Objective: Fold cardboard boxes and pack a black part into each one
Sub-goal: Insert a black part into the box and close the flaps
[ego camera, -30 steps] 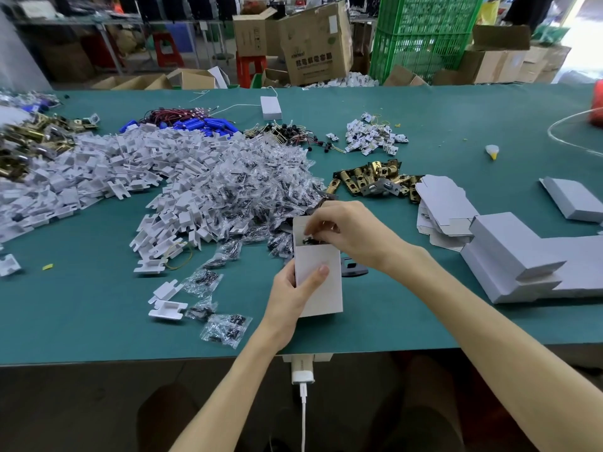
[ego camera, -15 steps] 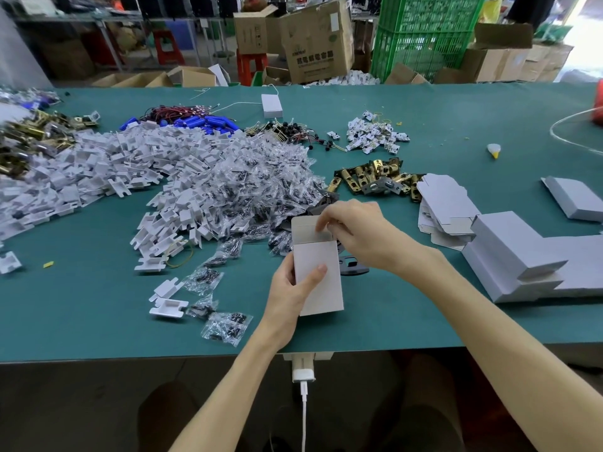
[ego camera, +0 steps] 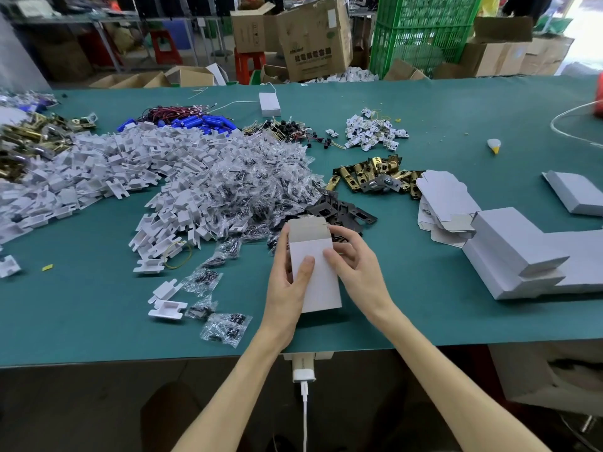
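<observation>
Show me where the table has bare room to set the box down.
Bare mat lies between the right hand and the folded boxes, and along the near edge left of the loose bags. Behind the box it is crowded: black parts, bag heap, white inserts.

box [ego camera: 318, 282] white (flap grey-brown) | table [ego camera: 424, 102] teal | black parts [ego camera: 339, 212] | crate [ego camera: 421, 31] green

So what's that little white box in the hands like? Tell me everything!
It's a small white box made of thin cardboard, taller than it is wide, with a plain front. Its top flap stands open and shows a grey-brown inside. The left hand and right hand grip its sides, thumbs on the front, over the green table.
</observation>
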Motion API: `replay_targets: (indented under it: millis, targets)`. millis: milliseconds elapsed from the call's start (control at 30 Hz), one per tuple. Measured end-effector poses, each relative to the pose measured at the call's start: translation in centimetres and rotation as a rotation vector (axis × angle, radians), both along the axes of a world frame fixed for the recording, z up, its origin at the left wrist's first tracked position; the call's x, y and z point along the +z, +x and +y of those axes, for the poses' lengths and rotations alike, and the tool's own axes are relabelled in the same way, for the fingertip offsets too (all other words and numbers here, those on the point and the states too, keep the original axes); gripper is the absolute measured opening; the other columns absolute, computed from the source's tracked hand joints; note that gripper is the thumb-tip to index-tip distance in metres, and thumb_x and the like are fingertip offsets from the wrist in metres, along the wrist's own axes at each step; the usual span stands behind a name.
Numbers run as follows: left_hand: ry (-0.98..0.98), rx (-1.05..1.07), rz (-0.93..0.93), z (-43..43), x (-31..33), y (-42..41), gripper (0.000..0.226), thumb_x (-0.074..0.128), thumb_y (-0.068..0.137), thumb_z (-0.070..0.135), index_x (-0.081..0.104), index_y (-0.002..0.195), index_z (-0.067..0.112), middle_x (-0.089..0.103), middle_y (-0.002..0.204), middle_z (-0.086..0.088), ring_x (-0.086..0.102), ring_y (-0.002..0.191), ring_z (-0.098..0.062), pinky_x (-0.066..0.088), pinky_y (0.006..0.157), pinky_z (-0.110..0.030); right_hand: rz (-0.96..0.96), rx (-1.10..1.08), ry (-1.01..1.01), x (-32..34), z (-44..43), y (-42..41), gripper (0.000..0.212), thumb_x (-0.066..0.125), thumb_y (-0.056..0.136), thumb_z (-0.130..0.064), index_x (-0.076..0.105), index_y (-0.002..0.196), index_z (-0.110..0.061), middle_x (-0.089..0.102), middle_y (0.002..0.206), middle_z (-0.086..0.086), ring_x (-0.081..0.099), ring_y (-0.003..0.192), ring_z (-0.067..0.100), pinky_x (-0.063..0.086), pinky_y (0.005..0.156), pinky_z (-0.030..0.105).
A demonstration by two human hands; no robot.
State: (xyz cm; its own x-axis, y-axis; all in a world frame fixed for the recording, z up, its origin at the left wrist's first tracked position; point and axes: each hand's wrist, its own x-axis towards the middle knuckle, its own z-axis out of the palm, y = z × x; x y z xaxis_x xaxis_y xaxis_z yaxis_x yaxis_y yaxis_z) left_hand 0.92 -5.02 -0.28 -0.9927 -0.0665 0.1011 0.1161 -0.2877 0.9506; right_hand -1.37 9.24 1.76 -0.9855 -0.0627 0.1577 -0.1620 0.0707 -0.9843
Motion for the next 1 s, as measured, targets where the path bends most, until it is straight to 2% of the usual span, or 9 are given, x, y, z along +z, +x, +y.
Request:
replay_targets:
  millis: [167, 367, 500, 633, 700, 767, 867, 933, 1000]
  targets:
    - [-0.022, 0.001, -0.027, -0.2, -0.4, -0.2, 0.052, 0.065, 0.102, 0.036, 0.048, 0.15, 0.047, 0.069, 0.133, 0.012, 0.073, 0.111, -0.021, 0.063, 0.079, -0.036, -0.003, -0.039, -0.04, -0.7, -0.4, 0.2, 0.025, 0.063, 0.102, -0.018, 0.067, 0.126, -0.023, 0.072, 0.108, 0.0, 0.07, 0.092, 0.009, 0.057, 0.074, 0.026]
    - [-0.08, 0.029, -0.058, -0.3, -0.8, -0.3, 0.019, 0.063, 0.104, 0.037, 0.065, 0.12, 0.028, 0.074, 0.108, 0.003, 0.074, 0.087, -0.018, 0.062, 0.064, -0.036, -0.045, -0.056, -0.094, -1.5, -0.3, 0.1, 0.008, 0.064, 0.101, -0.021, 0.069, 0.104, -0.015, 0.072, 0.096, -0.006, 0.065, 0.081, 0.004, 0.052, 0.068, 0.019]
    - [-0.113, 0.055, -0.118, -0.2, -1.0, -0.3, 0.024, 0.062, 0.102, 0.041, 0.066, 0.108, 0.018, 0.073, 0.096, -0.001, 0.07, 0.079, -0.018, 0.061, 0.06, -0.037, -0.075, -0.06, -0.125, -1.9, -0.1, 0.0, 0.015, 0.066, 0.1, -0.025, 0.07, 0.094, -0.012, 0.07, 0.089, -0.004, 0.059, 0.077, 0.008, 0.048, 0.066, 0.021]
    - [-0.098, 0.078, -0.129, -0.2, -0.9, -0.3, 0.028, 0.061, 0.102, 0.039, 0.066, 0.112, 0.012, 0.072, 0.111, -0.003, 0.07, 0.086, -0.022, 0.061, 0.065, -0.042, -0.11, -0.039, -0.201, -2.0, -0.1, 0.0, 0.013, 0.069, 0.098, -0.02, 0.072, 0.093, -0.009, 0.074, 0.11, -0.004, 0.063, 0.082, 0.01, 0.05, 0.069, 0.023]
    - [-0.125, 0.071, -0.104, -0.4, -0.9, -0.4, 0.018, 0.062, 0.104, 0.033, 0.068, 0.11, 0.017, 0.071, 0.113, 0.0, 0.069, 0.088, -0.022, 0.06, 0.066, -0.044, -0.108, -0.042, -0.205, -2.0, 0.1, -0.1, 0.012, 0.07, 0.096, -0.019, 0.072, 0.092, -0.008, 0.072, 0.116, 0.0, 0.064, 0.084, 0.012, 0.051, 0.073, 0.028]
    - [-0.133, 0.057, -0.05, -0.4, -0.8, -0.3, 0.009, 0.063, 0.105, 0.026, 0.068, 0.112, 0.025, 0.071, 0.107, 0.006, 0.068, 0.085, -0.015, 0.06, 0.064, -0.036, -0.098, -0.044, -0.19, -2.2, 0.3, -0.1, 0.01, 0.071, 0.096, -0.017, 0.072, 0.094, -0.007, 0.072, 0.111, 0.006, 0.064, 0.085, 0.014, 0.05, 0.075, 0.031]
    - [-0.119, 0.095, -0.028, -0.4, -0.8, -0.2, 0.018, 0.065, 0.103, 0.021, 0.065, 0.116, 0.033, 0.067, 0.107, 0.012, 0.067, 0.086, -0.008, 0.059, 0.067, -0.032, -0.078, -0.013, -0.191, -2.2, 0.3, 0.2, 0.007, 0.072, 0.095, -0.018, 0.072, 0.096, -0.011, 0.073, 0.096, 0.006, 0.065, 0.085, 0.012, 0.051, 0.074, 0.026]
    - [-0.093, 0.104, -0.042, -0.3, -0.8, -0.2, 0.022, 0.067, 0.101, 0.023, 0.062, 0.12, 0.034, 0.066, 0.106, 0.009, 0.067, 0.085, -0.011, 0.06, 0.067, -0.033, -0.05, -0.003, -0.194, -2.1, 0.3, 0.2, 0.007, 0.073, 0.094, -0.017, 0.07, 0.097, -0.012, 0.072, 0.095, 0.003, 0.065, 0.086, 0.011, 0.051, 0.074, 0.023]
    - [-0.07, 0.11, -0.062, -0.3, -0.8, -0.2, 0.027, 0.069, 0.098, 0.03, 0.059, 0.123, 0.035, 0.065, 0.109, -0.002, 0.066, 0.085, -0.016, 0.06, 0.067, -0.038, -0.02, -0.013, -0.215, -2.1, 0.3, 0.2, 0.013, 0.075, 0.093, -0.015, 0.065, 0.099, -0.013, 0.07, 0.094, -0.001, 0.065, 0.087, 0.011, 0.052, 0.076, 0.023]
